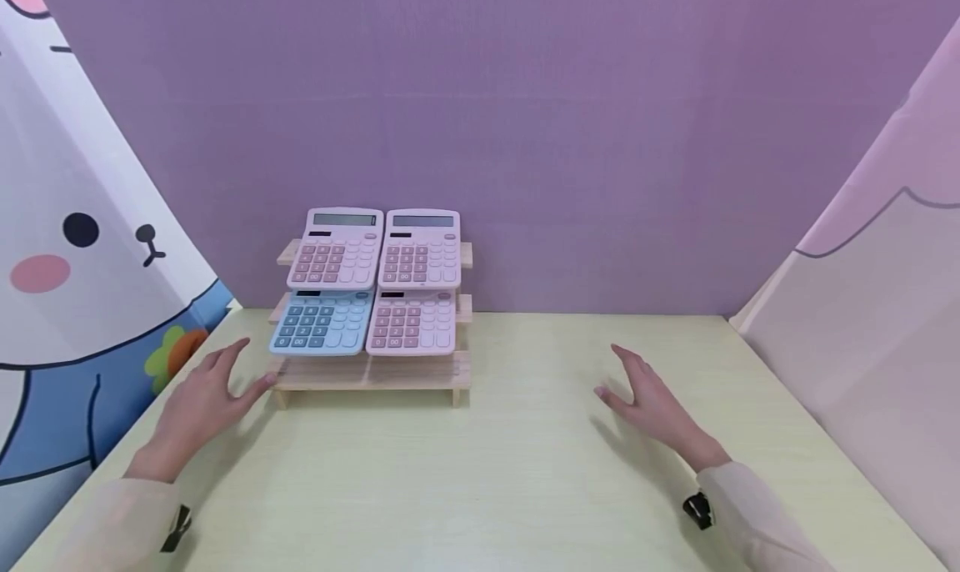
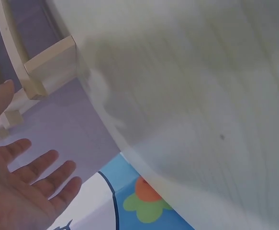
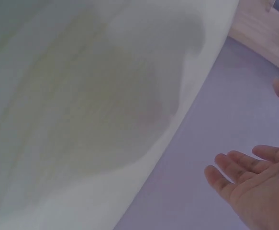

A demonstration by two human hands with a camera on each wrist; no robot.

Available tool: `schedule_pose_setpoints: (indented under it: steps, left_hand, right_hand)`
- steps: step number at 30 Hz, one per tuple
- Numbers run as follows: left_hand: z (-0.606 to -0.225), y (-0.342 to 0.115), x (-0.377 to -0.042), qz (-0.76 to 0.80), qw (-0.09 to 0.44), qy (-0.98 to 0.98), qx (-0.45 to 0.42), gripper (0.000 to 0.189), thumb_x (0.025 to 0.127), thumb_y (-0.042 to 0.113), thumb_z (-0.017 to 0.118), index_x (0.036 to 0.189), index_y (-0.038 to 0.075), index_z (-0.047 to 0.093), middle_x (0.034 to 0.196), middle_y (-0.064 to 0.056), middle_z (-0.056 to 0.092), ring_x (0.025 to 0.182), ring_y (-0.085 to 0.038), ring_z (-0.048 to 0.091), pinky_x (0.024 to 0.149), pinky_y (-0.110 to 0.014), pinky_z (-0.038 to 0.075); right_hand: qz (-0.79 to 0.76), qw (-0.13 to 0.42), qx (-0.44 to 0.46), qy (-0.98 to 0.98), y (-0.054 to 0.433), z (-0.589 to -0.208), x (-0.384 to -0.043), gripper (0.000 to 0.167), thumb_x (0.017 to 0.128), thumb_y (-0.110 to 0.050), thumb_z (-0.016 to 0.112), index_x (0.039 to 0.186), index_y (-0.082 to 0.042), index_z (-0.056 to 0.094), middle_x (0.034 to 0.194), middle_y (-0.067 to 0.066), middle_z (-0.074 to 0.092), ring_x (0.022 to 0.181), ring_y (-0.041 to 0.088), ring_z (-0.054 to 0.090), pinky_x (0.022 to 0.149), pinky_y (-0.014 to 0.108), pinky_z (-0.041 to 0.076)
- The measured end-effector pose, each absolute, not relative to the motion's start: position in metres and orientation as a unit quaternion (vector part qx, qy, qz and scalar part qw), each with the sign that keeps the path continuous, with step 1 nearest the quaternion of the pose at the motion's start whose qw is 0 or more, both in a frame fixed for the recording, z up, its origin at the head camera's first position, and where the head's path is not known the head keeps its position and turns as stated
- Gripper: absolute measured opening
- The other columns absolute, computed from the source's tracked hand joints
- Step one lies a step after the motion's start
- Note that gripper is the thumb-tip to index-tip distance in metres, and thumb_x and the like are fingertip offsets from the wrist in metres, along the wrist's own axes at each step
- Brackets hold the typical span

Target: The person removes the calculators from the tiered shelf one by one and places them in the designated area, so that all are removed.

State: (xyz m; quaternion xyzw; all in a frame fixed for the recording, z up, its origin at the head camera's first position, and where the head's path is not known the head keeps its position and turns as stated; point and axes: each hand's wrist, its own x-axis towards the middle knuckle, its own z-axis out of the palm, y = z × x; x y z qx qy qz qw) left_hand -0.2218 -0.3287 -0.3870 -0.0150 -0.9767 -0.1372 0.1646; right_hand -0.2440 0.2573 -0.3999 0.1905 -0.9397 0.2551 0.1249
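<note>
- My left grip (image 1: 201, 405) is hanging spread, empty, beside the rack (image 1: 371, 375).
- My right grip (image 1: 663, 409) is hovering likewise over the tabletop (image 1: 525, 480).
- Three pink calculators (image 1: 420, 251) and a blue calculator (image 1: 322, 323) are resting racked; I'm seeing none left off.

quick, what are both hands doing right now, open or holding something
Left hand: open, holding nothing, thumb close to the wooden rack.
Right hand: open, holding nothing, above the table.
</note>
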Motion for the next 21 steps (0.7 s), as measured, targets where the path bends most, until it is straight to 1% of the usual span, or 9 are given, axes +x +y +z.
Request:
schedule_pose_setpoints:
  steps: [3,9,12,16,21]
  left_hand:
    - [-0.388,-0.328,-0.223,-0.147,0.163,-0.976,-0.014,0.082,0.084,0.057,0.053,0.137,0.0,0.031,0.127,-0.037,0.038,0.104,-0.054,0.042,0.078,-0.068,0.042]
    - [-0.387,-0.326,-0.225,-0.17,0.142,-0.975,-0.012,0.081,0.084,0.056,0.054,0.137,-0.001,0.032,0.128,-0.036,0.04,0.108,-0.054,0.04,0.081,-0.068,0.041]
    - [-0.386,-0.324,-0.226,-0.178,0.14,-0.974,-0.015,0.079,0.084,0.054,0.055,0.136,-0.002,0.034,0.125,-0.035,0.043,0.107,-0.052,0.043,0.08,-0.066,0.043]
    - [-0.385,-0.323,-0.228,-0.19,0.143,-0.971,-0.021,0.077,0.084,0.052,0.057,0.134,-0.003,0.036,0.121,-0.035,0.047,0.101,-0.05,0.048,0.076,-0.061,0.047]
    - [-0.386,-0.322,-0.23,-0.208,0.148,-0.966,-0.028,0.071,0.085,0.046,0.06,0.131,-0.004,0.038,0.117,-0.035,0.05,0.099,-0.049,0.052,0.075,-0.057,0.051]
  right_hand:
    - [0.27,0.128,0.198,-0.933,0.249,-0.4,-0.246,0.071,0.088,-0.032,0.06,0.14,0.002,0.026,0.138,0.024,0.036,0.122,0.041,0.04,0.097,0.057,0.038]
    - [0.307,0.133,0.212,-0.918,0.232,-0.401,-0.251,0.065,0.086,-0.025,0.063,0.136,0.004,0.032,0.134,0.023,0.043,0.116,0.041,0.047,0.092,0.054,0.045]
    - [0.332,0.13,0.219,-0.908,0.223,-0.401,-0.253,0.061,0.085,-0.021,0.064,0.134,0.003,0.035,0.131,0.023,0.046,0.113,0.041,0.05,0.09,0.052,0.047]
    - [0.367,0.118,0.224,-0.895,0.213,-0.4,-0.255,0.058,0.085,-0.017,0.064,0.132,0.004,0.037,0.127,0.025,0.049,0.11,0.042,0.052,0.088,0.052,0.049]
    - [0.398,0.095,0.222,-0.885,0.2,-0.401,-0.259,0.057,0.085,-0.017,0.064,0.131,0.003,0.038,0.123,0.026,0.051,0.109,0.043,0.053,0.088,0.051,0.049]
